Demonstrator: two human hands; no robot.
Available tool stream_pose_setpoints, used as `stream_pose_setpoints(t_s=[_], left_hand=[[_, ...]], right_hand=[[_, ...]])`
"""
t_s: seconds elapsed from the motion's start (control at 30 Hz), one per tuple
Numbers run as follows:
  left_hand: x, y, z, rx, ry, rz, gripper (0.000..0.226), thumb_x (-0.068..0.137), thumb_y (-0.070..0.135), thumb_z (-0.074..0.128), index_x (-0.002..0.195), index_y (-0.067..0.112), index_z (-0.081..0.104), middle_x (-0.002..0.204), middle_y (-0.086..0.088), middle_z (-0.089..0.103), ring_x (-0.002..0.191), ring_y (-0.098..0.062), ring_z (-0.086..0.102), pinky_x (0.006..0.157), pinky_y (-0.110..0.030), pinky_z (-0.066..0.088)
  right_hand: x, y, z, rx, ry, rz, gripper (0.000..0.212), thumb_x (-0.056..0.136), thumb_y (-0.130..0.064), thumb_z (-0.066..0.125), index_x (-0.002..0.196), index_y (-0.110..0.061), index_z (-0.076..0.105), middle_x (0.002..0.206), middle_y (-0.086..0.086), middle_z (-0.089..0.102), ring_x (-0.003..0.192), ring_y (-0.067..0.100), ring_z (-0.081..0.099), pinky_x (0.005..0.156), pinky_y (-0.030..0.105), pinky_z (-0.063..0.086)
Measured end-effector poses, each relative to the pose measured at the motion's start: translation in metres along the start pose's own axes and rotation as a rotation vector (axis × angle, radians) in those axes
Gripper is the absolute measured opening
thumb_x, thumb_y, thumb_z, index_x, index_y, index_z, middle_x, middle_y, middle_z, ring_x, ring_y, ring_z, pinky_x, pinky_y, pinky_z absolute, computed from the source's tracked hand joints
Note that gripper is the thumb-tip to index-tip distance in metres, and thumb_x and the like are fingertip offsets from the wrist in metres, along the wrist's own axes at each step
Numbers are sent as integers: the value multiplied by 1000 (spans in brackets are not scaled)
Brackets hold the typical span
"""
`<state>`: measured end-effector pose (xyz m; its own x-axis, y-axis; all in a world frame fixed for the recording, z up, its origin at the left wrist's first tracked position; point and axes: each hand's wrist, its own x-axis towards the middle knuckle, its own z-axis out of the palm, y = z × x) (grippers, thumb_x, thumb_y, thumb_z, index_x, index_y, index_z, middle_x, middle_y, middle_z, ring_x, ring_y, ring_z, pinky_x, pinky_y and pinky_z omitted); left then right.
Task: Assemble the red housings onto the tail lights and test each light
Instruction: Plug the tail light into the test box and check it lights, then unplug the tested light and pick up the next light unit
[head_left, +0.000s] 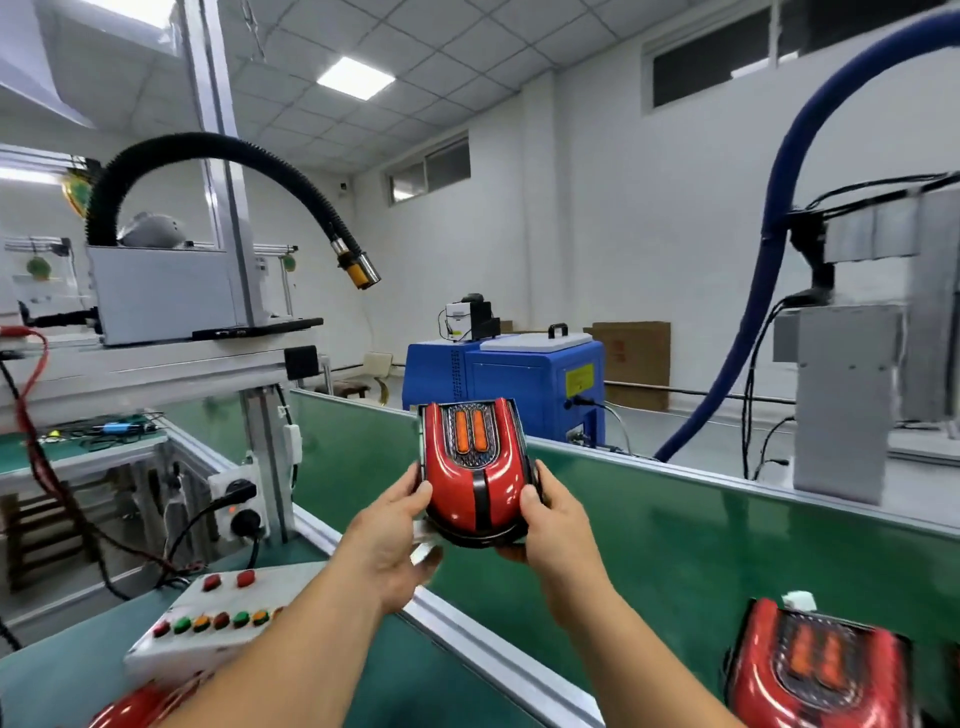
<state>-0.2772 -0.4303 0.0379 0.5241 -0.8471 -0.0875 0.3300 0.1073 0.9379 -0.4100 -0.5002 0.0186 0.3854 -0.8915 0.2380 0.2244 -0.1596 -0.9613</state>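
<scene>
Tail light (474, 470) gripped at both flanks, left hand (387, 525) and right hand (553, 525); glossy rigid shell, probably light, slippery; edge grip advised

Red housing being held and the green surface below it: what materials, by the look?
Red housing: likely glossy moulded plastic, sharp highlights on smooth curves; painted metal not excluded. Green surface: smooth, faintly shiny sheet, probably PVC or rubber, showing soft reflections.

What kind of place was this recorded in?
Probably a small factory assembly line: a long green conveyor belt, a white control box with coloured push buttons, and a blue metal machine cabinet behind the held red tail light.
</scene>
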Motion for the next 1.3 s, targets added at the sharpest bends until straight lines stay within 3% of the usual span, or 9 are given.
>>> stream_pose_setpoints(t_s=[0.2, 0.3, 0.43, 0.5, 0.7, 0.8, 0.97, 1.1, 1.3], left_hand=[[-48, -28, 56, 20, -156, -42, 34, 101, 14, 50, 129, 30, 60, 92, 12, 76, 82, -15, 60, 74, -30, 43], [-74, -46, 90, 21, -194, -60, 39, 100, 13, 52, 134, 32, 49, 101, 5, 67, 77, -19, 57, 71, -32, 42], [-107, -75, 137, 39, -313, -95, 28, 100, 13, 53, 126, 20, 60, 104, -3, 71, 69, -17, 59, 64, -29, 43], [-123, -91, 161, 41, -379, -122, 26, 100, 13, 52, 124, 20, 62, 105, -1, 73, 68, -16, 62, 62, -29, 46], [-170, -140, 228, 64, -505, -206, 25, 102, 13, 49, 122, 22, 61, 111, -2, 73, 81, -15, 67, 58, -26, 52], [-171, -154, 246, 152, -509, -182, 27, 104, 14, 44, 127, 21, 58, 110, -3, 73, 96, -21, 69, 71, -31, 56], [-153, -160, 254, 415, -516, -123, 32, 105, 18, 40, 133, 21, 56, 113, -4, 72, 97, -17, 68, 72, -28, 55], [-146, -169, 251, 738, -509, 28, 40, 104, 23, 38, 143, 24, 49, 140, -3, 56, 132, -27, 49, 112, -43, 39], [-153, -170, 260, 1036, -426, 199, 43, 103, 25, 33, 144, 26, 46, 143, -4, 53, 127, -24, 50, 105, -31, 40]], right_hand=[[-66, -5, -70, -27, 157, -74, 31, 105, -19, 37, 124, -30, 58, 112, -1, 69, 92, 12, 69, 60, 23, 55], [-98, -10, -108, -53, 258, -53, 36, 105, -23, 39, 140, -24, 48, 126, 2, 63, 106, 17, 64, 64, 25, 57], [-142, -21, -163, -105, 403, -60, 42, 104, -25, 41, 146, -25, 42, 138, -2, 56, 122, 16, 56, 96, 41, 53], [-166, -25, -192, -122, 462, -55, 40, 104, -26, 42, 144, -28, 44, 136, -5, 57, 124, 16, 55, 102, 46, 48], [-226, -30, -263, -113, 683, -43, 33, 102, -19, 46, 104, -49, 59, 106, -13, 72, 99, 11, 69, 82, 39, 58], [-233, -28, -277, -205, 704, -4, 35, 102, -17, 45, 92, -44, 65, 90, -20, 73, 86, 5, 70, 79, 39, 59], [-230, -19, -280, -383, 702, 102, 25, 101, -24, 45, 119, -32, 60, 101, -16, 68, 98, 6, 62, 92, 37, 52], [-233, -10, -285, -569, 694, 232, 37, 100, -31, 44, 135, -23, 54, 127, -2, 61, 119, 17, 52, 102, 34, 40], [-234, -5, -288, -509, 755, 217, 40, 100, -37, 44, 134, -22, 58, 131, 6, 58, 122, 21, 51, 105, 36, 38]])
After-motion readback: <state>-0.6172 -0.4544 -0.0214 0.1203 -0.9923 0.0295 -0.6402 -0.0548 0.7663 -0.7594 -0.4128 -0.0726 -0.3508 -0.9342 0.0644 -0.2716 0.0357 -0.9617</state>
